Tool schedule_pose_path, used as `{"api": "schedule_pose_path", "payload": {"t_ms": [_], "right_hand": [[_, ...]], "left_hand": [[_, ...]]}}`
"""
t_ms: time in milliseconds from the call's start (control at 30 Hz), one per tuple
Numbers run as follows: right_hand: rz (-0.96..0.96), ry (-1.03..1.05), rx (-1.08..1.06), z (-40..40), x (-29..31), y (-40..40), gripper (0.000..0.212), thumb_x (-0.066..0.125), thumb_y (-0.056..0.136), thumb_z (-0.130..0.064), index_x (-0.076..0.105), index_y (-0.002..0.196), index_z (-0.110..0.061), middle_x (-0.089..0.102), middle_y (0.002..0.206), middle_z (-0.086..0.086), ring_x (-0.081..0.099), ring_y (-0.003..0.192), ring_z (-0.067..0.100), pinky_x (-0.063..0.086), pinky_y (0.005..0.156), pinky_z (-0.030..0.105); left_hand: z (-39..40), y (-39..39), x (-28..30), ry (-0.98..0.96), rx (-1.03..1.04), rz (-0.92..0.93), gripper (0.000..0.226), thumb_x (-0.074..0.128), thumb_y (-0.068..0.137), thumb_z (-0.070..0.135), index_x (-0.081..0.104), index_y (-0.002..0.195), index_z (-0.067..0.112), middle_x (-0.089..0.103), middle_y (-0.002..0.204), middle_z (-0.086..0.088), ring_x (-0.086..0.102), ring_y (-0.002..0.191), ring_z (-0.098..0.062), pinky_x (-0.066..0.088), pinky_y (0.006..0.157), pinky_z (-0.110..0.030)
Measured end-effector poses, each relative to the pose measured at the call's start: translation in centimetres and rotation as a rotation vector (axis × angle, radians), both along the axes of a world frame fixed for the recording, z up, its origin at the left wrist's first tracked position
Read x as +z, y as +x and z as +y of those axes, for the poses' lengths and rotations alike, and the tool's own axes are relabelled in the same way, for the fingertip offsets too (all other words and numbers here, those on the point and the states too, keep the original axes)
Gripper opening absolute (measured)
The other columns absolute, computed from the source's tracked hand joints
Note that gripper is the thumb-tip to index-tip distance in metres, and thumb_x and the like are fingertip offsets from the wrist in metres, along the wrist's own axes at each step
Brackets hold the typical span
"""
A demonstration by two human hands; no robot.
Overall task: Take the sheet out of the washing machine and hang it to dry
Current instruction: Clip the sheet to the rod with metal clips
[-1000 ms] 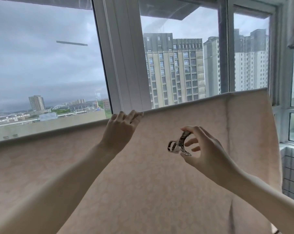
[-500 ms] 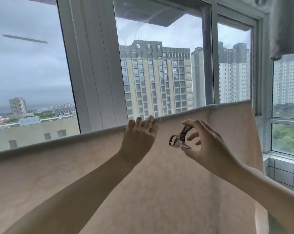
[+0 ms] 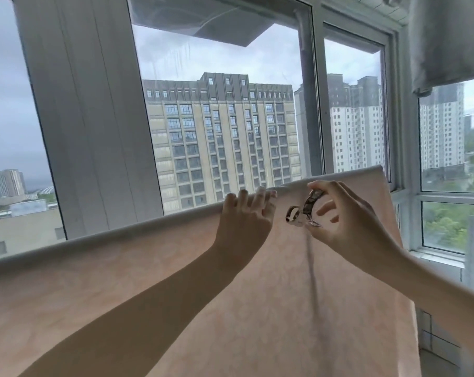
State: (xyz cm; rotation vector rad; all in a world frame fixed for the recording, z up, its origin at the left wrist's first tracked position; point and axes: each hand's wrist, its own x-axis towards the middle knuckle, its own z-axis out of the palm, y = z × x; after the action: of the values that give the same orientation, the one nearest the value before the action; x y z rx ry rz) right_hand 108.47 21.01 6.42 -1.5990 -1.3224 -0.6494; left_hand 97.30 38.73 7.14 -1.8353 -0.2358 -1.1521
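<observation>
Pink sheet (image 3: 176, 281) hangs; right hand (image 3: 350, 224) pinches metal clip (image 3: 303, 210).

Tall white-framed windows (image 3: 316, 110), grey overcast daylight, high-rise blocks (image 3: 222, 137) outside, grey curtain (image 3: 448, 39) top right

The sheet (image 3: 176, 295) hangs before the window (image 3: 225, 131), clip (image 3: 303, 210) between both hands.

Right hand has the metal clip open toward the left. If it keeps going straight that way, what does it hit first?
Probably the left hand, whose fingers rest on the sheet's top fold. The clip in the right hand points at it across a small gap of bare sheet. Depth is unclear; it may meet the fold first.
</observation>
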Motion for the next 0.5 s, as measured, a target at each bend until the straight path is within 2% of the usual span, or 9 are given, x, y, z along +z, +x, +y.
{"api": "schedule_pose_path", "payload": {"t_ms": [100, 167, 267, 333, 400, 500], "right_hand": [[-0.015, 0.008, -0.02, -0.6, -0.2, 2.9, 0.066, 0.083, 0.07, -0.02, 0.05, 0.127, -0.022, 0.056, 0.118, -0.01, 0.059, 0.085, 0.001, 0.047, 0.069, 0.018], [-0.015, 0.001, -0.043, -1.1, 0.0, 5.1, 0.064, 0.082, 0.07, -0.024, 0.049, 0.125, -0.024, 0.057, 0.116, -0.012, 0.059, 0.086, 0.001, 0.051, 0.071, 0.028], [-0.02, 0.001, -0.065, -1.9, 0.2, 8.6, 0.062, 0.082, 0.069, -0.03, 0.049, 0.121, -0.026, 0.06, 0.109, -0.012, 0.059, 0.087, 0.0, 0.053, 0.072, 0.036], [-0.036, -0.016, -0.065, -2.3, 0.6, 10.8, 0.062, 0.082, 0.068, -0.033, 0.047, 0.12, -0.028, 0.061, 0.106, -0.011, 0.059, 0.086, 0.0, 0.054, 0.072, 0.036], [-0.067, -0.027, -0.05, -2.8, 1.1, 12.9, 0.063, 0.083, 0.068, -0.031, 0.046, 0.119, -0.028, 0.058, 0.105, -0.014, 0.058, 0.085, 0.0, 0.053, 0.071, 0.032], [-0.105, -0.03, -0.023, -3.6, 2.2, 15.9, 0.062, 0.084, 0.069, -0.025, 0.047, 0.119, -0.027, 0.056, 0.108, -0.015, 0.058, 0.085, -0.002, 0.048, 0.071, 0.023]], "left_hand": [[-0.4, 3.2, 0.1, 0.0, 0.012, -0.005, 0.045, 0.035, 0.091, 0.004, 0.066, 0.122, 0.015, 0.068, 0.119, -0.011, 0.064, 0.08, -0.031, 0.05, 0.07, -0.04], [-0.8, 5.3, -0.1, -0.006, 0.055, 0.015, 0.044, 0.043, 0.089, 0.007, 0.062, 0.127, 0.016, 0.065, 0.125, -0.01, 0.064, 0.083, -0.032, 0.05, 0.071, -0.042], [-1.7, 8.1, -0.3, -0.052, 0.135, 0.042, 0.054, 0.045, 0.084, 0.011, 0.054, 0.137, 0.019, 0.06, 0.133, -0.007, 0.063, 0.091, -0.032, 0.05, 0.075, -0.045], [-2.3, 9.8, 0.0, -0.103, 0.163, 0.039, 0.056, 0.047, 0.084, 0.013, 0.051, 0.139, 0.02, 0.059, 0.134, -0.006, 0.064, 0.091, -0.033, 0.051, 0.075, -0.046], [-2.8, 11.2, 0.6, -0.166, 0.19, 0.043, 0.056, 0.058, 0.085, 0.019, 0.049, 0.14, 0.02, 0.062, 0.13, -0.007, 0.066, 0.091, -0.034, 0.052, 0.075, -0.047], [-3.6, 13.5, 1.3, -0.224, 0.226, 0.064, 0.057, 0.072, 0.078, 0.019, 0.057, 0.133, 0.014, 0.068, 0.113, -0.01, 0.068, 0.085, -0.033, 0.054, 0.073, -0.046]]}}
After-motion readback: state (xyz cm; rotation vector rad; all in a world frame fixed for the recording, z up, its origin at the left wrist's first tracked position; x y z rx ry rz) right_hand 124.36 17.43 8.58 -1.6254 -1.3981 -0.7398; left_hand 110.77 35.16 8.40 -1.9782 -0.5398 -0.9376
